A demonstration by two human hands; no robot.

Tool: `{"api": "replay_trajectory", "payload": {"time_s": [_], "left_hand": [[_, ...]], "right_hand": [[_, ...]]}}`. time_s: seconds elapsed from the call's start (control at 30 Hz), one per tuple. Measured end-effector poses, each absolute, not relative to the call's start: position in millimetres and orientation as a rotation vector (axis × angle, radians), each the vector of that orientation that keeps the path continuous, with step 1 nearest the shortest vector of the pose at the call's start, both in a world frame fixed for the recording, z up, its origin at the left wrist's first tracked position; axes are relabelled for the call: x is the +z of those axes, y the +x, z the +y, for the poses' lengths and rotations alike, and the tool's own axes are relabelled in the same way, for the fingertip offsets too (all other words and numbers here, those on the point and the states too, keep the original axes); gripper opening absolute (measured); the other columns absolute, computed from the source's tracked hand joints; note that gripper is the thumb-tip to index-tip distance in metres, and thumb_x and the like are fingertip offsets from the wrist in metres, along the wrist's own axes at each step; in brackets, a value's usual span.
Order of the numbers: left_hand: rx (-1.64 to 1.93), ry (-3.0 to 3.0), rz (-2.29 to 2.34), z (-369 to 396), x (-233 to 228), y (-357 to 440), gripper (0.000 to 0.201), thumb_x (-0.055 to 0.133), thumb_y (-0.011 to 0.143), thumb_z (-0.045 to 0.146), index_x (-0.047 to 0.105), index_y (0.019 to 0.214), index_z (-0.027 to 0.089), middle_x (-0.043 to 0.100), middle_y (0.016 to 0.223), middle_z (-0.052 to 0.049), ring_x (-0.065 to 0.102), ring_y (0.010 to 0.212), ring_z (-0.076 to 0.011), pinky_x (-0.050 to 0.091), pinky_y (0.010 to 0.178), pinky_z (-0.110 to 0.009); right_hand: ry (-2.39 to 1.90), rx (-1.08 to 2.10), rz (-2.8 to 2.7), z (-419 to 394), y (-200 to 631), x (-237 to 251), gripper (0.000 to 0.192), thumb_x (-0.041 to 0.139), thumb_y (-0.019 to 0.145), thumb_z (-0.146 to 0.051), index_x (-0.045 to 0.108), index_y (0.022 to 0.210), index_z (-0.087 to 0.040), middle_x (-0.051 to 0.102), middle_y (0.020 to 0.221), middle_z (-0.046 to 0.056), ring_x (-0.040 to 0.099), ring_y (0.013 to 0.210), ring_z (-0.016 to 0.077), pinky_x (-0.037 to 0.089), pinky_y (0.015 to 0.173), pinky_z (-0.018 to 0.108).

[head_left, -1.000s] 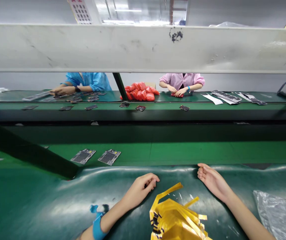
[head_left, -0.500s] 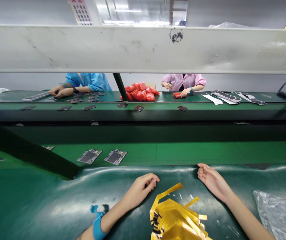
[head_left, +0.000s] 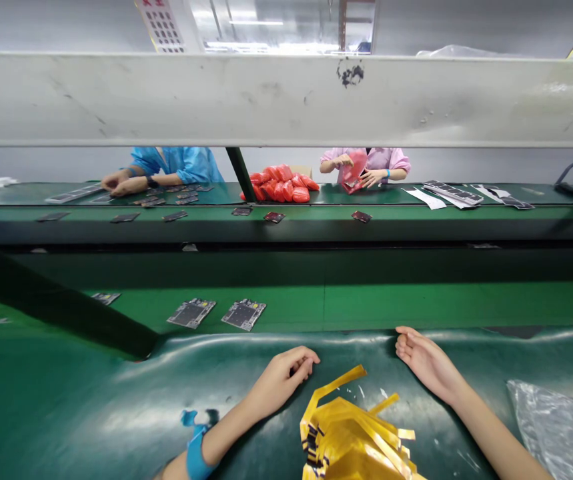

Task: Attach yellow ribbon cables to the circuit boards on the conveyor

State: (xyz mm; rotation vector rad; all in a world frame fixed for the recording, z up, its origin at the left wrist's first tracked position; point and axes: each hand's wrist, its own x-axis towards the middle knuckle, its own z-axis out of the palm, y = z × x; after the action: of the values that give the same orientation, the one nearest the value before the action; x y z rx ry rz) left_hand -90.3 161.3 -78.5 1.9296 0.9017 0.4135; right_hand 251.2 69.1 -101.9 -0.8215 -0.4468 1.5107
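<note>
A heap of glossy yellow film strips with black printed ends (head_left: 351, 433) lies on our dark green matted worktop (head_left: 91, 400), between our forearms and close to us. Our left hand (head_left: 281, 380) rests beside it, fingers loosely curled, gripping nothing. Our right hand (head_left: 426, 363) lies palm-up and slack, empty. A crumpled clear plastic bag (head_left: 561, 427) sits at far right. Two grey flat circuit boards (head_left: 216, 313) lie on the green conveyor belt (head_left: 416, 303) beyond. Across it, two co-workers sit near a pile of red pouches (head_left: 281, 185)
</note>
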Motion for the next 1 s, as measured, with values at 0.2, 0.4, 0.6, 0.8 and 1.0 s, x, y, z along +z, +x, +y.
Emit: {"api": "replay_trajectory", "payload": {"time_s": [0.2, 0.4, 0.6, 0.8, 1.0], "left_hand": [[0.417, 1.930, 0.897, 161.5, -79.1, -90.8, 0.033, 0.042, 0.102, 0.039, 0.067, 0.105, 0.018, 0.066, 0.085, -0.005, 0.061, 0.073, -0.0163, 0.046, 0.067, -0.025], [0.416, 1.935, 0.897, 161.7, -79.3, -91.5, 0.032, 0.042, 0.102, 0.038, 0.067, 0.105, 0.018, 0.067, 0.085, -0.005, 0.061, 0.073, -0.0162, 0.046, 0.067, -0.024], [0.423, 1.928, 0.899, 162.1, -81.3, -91.2, 0.031, 0.043, 0.102, 0.038, 0.067, 0.105, 0.018, 0.067, 0.086, -0.005, 0.062, 0.074, -0.0165, 0.047, 0.067, -0.024], [0.429, 1.936, 0.900, 162.0, -81.1, -92.0, 0.030, 0.044, 0.102, 0.036, 0.068, 0.104, 0.019, 0.067, 0.087, -0.005, 0.062, 0.077, -0.0167, 0.047, 0.069, -0.025], [0.428, 1.933, 0.897, 161.9, -80.1, -91.5, 0.030, 0.044, 0.102, 0.037, 0.068, 0.104, 0.019, 0.067, 0.086, -0.004, 0.062, 0.074, -0.0162, 0.047, 0.068, -0.024]], "right_hand": [[-0.826, 1.516, -0.444, 68.6, 251.9, -101.2, 0.025, 0.080, 0.083, -0.027, 0.078, 0.105, -0.016, 0.071, 0.083, 0.004, 0.064, 0.082, 0.0148, 0.053, 0.079, 0.026], [-0.831, 1.521, -0.447, 68.6, 251.8, -101.5, 0.024, 0.079, 0.083, -0.027, 0.078, 0.105, -0.017, 0.070, 0.083, 0.004, 0.064, 0.082, 0.0149, 0.053, 0.079, 0.026], [-0.829, 1.523, -0.441, 68.2, 252.1, -101.8, 0.024, 0.079, 0.083, -0.027, 0.078, 0.105, -0.017, 0.071, 0.084, 0.004, 0.064, 0.083, 0.0152, 0.053, 0.080, 0.027], [-0.828, 1.522, -0.439, 68.2, 252.3, -102.4, 0.023, 0.078, 0.084, -0.027, 0.078, 0.105, -0.018, 0.071, 0.084, 0.004, 0.065, 0.083, 0.0159, 0.054, 0.079, 0.027], [-0.834, 1.522, -0.435, 68.1, 252.5, -102.6, 0.024, 0.079, 0.083, -0.027, 0.078, 0.105, -0.017, 0.070, 0.083, 0.004, 0.065, 0.083, 0.0153, 0.054, 0.080, 0.026]]}}
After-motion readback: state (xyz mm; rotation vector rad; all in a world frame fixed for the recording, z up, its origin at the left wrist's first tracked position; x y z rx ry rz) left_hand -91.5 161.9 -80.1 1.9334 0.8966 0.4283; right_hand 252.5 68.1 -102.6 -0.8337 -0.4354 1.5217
